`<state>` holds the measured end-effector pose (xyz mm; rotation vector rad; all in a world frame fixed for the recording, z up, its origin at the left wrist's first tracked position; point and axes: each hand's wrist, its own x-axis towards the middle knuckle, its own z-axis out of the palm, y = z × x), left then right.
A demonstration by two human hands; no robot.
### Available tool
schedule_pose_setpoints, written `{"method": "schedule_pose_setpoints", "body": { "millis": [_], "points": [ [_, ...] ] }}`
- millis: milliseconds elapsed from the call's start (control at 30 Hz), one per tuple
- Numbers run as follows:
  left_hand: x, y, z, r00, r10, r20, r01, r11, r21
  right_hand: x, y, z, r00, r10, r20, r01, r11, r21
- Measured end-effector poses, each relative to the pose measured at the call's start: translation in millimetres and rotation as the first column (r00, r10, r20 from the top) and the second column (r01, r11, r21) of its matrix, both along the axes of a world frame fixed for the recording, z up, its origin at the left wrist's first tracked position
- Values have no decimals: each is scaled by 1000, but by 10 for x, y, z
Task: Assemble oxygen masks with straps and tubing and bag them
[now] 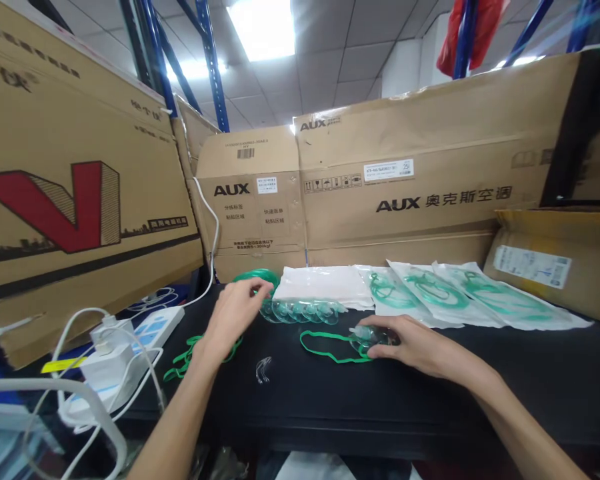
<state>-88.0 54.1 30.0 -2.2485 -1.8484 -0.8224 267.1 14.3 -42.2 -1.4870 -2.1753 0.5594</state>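
Observation:
In my right hand [405,341] is a clear oxygen mask [361,339], gripped between thumb and fingers just above the black table. A green elastic strap [325,335] loops out from the mask to the left. My left hand [240,308] is at the near side of a coil of green tubing [257,274], its fingers curled together; what lies between them is hidden. Beside its fingertips runs a row of clear masks [303,311]. More green straps [183,360] lie under and left of the left forearm. Several small clear or metallic strips [263,369] rest between my arms.
White sheets or bags [324,287] lie behind the mask row. Several packed bags with green tubing [433,290] extend to the right. A power strip [155,328] and white cables are at left. Cardboard walls [405,153] and an open box [555,260] border the table [300,407].

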Motion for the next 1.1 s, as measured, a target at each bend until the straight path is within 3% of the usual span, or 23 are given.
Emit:
{"method": "schedule_pose_setpoints", "body": {
  "millis": [100,167,267,367,500,667,867,1100],
  "points": [
    [-202,410,120,995,57,-83,-58,998,-12,-37,19,7,999,3,-39,-2,1000,21],
    [-283,677,146,986,31,-166,-48,994,-101,-49,4,26,998,17,-56,-16,1000,23],
    [-329,987,93,960,-49,-276,-28,963,-269,-50,-28,65,997,38,-65,-37,999,14],
    [-345,1146,-1,930,-83,-358,-53,934,-354,-43,-42,92,997,43,-64,-42,999,18],
    [-426,1192,-42,902,-79,-425,-102,917,-386,-38,-50,109,997,41,-59,-40,999,17],
    [-615,1239,43,906,-53,-419,-139,900,-414,-38,-62,133,995,76,-59,-75,997,10],
    [-709,1308,118,955,-71,-289,-44,927,-373,-44,-65,153,994,94,-53,-94,996,12],
    [-610,1186,223,994,-62,-85,44,980,-196,-51,-81,179,996,79,-49,-79,997,10]
  ]
}}
